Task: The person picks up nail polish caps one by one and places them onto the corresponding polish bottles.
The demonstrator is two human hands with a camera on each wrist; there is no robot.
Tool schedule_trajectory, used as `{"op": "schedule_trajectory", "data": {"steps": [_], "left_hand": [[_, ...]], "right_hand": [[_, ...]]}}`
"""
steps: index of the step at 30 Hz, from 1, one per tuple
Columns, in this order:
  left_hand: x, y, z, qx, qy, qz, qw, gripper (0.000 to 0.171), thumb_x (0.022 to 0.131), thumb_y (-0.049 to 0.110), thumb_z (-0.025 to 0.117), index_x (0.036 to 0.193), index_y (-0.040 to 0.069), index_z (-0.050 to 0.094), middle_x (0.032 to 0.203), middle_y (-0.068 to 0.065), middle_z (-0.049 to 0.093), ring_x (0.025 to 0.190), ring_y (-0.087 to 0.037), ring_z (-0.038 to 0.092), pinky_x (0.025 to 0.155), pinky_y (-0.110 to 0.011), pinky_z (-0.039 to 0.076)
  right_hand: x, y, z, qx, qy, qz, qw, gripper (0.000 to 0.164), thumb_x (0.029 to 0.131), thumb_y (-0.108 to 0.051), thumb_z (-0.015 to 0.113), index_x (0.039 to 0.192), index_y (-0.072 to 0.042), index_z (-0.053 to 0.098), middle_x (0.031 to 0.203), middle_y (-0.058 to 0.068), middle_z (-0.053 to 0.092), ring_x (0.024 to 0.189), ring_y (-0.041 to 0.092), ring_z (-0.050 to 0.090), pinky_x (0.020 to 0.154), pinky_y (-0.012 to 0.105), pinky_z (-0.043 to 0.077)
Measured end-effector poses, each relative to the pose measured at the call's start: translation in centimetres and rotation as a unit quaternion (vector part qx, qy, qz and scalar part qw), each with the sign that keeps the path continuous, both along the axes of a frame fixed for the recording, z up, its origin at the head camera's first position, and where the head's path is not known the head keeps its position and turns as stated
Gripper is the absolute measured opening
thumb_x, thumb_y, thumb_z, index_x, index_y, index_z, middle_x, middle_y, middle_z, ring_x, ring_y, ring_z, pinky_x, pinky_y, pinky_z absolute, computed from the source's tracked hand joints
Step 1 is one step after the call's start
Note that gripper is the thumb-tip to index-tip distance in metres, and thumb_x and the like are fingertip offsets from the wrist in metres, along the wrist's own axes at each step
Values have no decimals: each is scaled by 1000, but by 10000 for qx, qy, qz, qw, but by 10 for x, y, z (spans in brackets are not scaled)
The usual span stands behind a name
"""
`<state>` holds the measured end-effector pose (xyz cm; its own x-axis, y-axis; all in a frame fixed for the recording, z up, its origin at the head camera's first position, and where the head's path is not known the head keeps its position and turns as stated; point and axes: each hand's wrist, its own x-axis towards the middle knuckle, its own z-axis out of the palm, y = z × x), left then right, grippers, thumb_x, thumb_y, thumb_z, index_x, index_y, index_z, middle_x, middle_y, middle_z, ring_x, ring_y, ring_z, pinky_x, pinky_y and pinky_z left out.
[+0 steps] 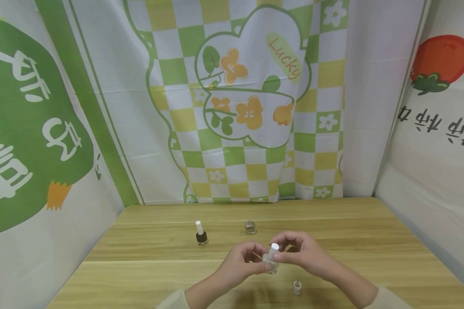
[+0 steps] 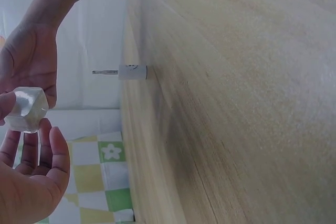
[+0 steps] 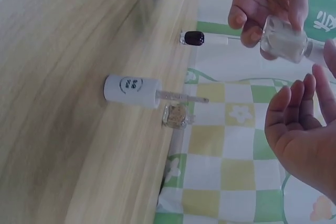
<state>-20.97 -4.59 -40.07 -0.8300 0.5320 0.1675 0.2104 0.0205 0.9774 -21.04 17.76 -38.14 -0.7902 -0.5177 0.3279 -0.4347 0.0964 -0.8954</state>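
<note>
Between my hands is a clear nail polish bottle (image 3: 283, 40) with a white cap (image 1: 274, 248). My left hand (image 1: 244, 260) pinches its glass body between thumb and fingers. On the other side, my right hand (image 1: 302, 252) has its thumb and fingers on the white cap. The bottle is held tilted above the wooden table. Below the hands, a loose white cap (image 3: 132, 91) stands on its top with its brush (image 3: 182, 97) pointing up. An uncapped glitter polish bottle (image 1: 250, 227) stands farther back.
A dark nail polish bottle (image 1: 202, 237) with a tall white cap stands at the back left of the wooden table (image 1: 147, 244). Patterned curtains (image 1: 251, 171) hang along the table's back edge and both sides.
</note>
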Motion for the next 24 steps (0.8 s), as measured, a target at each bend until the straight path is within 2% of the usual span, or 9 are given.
{"op": "schedule_trajectory", "data": {"steps": [8, 11, 17, 24], "left_hand": [[-2, -1, -3, 70, 62, -190, 9998, 24, 83, 8, 73, 104, -1, 64, 97, -3, 65, 84, -17, 61, 73, -25, 53], [-2, -1, -3, 79, 35, -215, 9997, 24, 84, 8, 73, 104, 0, 65, 98, -4, 66, 84, -17, 61, 74, -26, 53], [0, -1, -1, 1, -56, -167, 9998, 24, 84, 9, 73, 105, 1, 65, 97, -4, 66, 85, -18, 60, 75, -27, 53], [1, 0, 1, 12, -100, -71, 9999, 24, 83, 7, 73, 104, -1, 65, 95, -3, 65, 84, -17, 60, 74, -26, 53]], "right_hand": [[-2, 2, 2, -109, -29, 639, 9979, 24, 92, -4, 65, 115, 1, 65, 102, 12, 62, 89, 16, 57, 73, 38, 57], [-1, 2, 3, -140, -41, 736, 9972, 23, 92, -4, 64, 114, 2, 66, 102, 14, 61, 89, 16, 58, 73, 37, 57], [1, 0, 4, 75, -20, 345, 9994, 17, 90, -7, 67, 106, -1, 67, 96, 10, 62, 86, 17, 58, 72, 34, 56], [3, -6, 4, 84, -42, -45, 9999, 16, 88, -10, 70, 100, 0, 65, 93, 12, 63, 85, 17, 58, 72, 32, 54]]}}
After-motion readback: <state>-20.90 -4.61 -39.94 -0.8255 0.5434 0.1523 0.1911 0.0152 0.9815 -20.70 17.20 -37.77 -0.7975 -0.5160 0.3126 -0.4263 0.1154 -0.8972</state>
